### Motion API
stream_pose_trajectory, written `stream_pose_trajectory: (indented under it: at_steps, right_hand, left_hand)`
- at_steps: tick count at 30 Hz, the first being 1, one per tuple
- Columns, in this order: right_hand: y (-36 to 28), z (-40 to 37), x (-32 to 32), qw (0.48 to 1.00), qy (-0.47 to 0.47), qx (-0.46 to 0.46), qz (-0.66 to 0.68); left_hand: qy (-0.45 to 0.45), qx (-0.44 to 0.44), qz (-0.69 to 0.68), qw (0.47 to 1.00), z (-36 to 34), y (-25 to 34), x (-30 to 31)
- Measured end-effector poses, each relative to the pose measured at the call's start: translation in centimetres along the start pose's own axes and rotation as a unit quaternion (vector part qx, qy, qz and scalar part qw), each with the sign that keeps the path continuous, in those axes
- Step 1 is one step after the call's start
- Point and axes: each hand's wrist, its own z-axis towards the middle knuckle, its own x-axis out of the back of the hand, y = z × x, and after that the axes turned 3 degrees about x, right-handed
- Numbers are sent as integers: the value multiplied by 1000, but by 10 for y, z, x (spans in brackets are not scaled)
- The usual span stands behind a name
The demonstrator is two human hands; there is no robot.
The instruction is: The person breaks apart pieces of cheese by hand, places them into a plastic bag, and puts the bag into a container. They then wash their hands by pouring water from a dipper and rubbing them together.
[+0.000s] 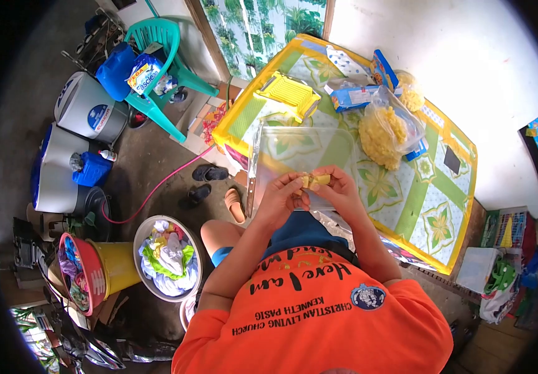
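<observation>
Both hands meet over the near edge of a clear plastic tub (309, 143) on the table. My left hand (286, 194) pinches one side of a small pale yellow piece (306, 181). The other side, a yellow piece (322, 179), is between the fingers of my right hand (339, 187). Whether the two pieces are joined, I cannot tell. Beyond the tub's left corner lies a yellow plastic basket (289, 95). Right of the tub rests an open clear bag of yellow pieces (381, 138), with another such bag (410, 92) behind it.
The patterned tablecloth (406, 193) has blue packets (351, 97) and a dark flat object (451, 160) on it. On the left stand a green chair (153, 103), a tub of clothes (169, 257) and washing machines (63, 168). Slippers (210, 172) lie on the floor.
</observation>
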Motion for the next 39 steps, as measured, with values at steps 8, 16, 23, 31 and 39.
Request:
stream_pose_trajectory:
  at_steps: [8, 16, 23, 31, 39]
  right_hand:
    - [2, 0, -2, 999, 37, 14, -24]
    - [11, 2, 1, 983, 43, 51, -171]
    - [2, 3, 0, 997, 79, 7, 20]
    - [-8, 3, 2, 997, 71, -33, 9]
    - [-3, 1, 5, 997, 55, -16, 47]
  left_hand:
    - [-13, 21, -29, 999, 2, 4, 1]
    - [-28, 49, -104, 993, 7, -3, 6]
    - [22, 19, -53, 998, 12, 1, 10]
    - [15, 9, -18, 1000, 16, 5, 0]
    - [7, 2, 18, 1000, 21, 7, -3]
